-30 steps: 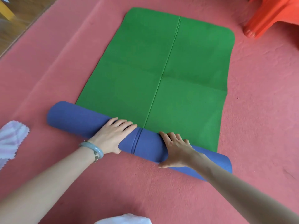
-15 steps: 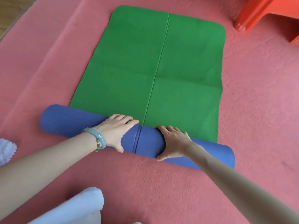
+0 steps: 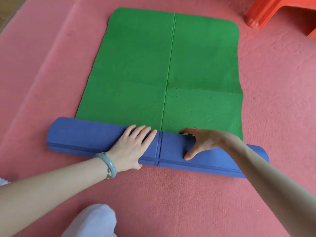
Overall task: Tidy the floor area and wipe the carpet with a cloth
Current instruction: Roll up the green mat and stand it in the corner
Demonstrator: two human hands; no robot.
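A green mat (image 3: 171,65) with a blue underside lies flat on the pink carpet (image 3: 188,194). Its near end is wound into a blue roll (image 3: 82,135) lying across the view. My left hand (image 3: 131,147), with a pale green bangle on the wrist, lies palm down over the roll left of its middle seam, thumb hooked under the near edge. My right hand (image 3: 200,141) arches over the roll right of the seam, fingertips on the far side and thumb pressed on the near face. A sliver of white cloth (image 3: 2,181) shows at the left edge.
An orange plastic stool (image 3: 266,9) stands on the carpet at the far right, beyond the mat's corner. Wooden floor (image 3: 6,11) begins past the carpet's far left edge. My knee in pale trousers (image 3: 92,221) is at the bottom, near the roll.
The roll has advanced a little over the green mat. My right hand went from lying flat to arching over the roll. The white cloth has slid almost out of view on the left.
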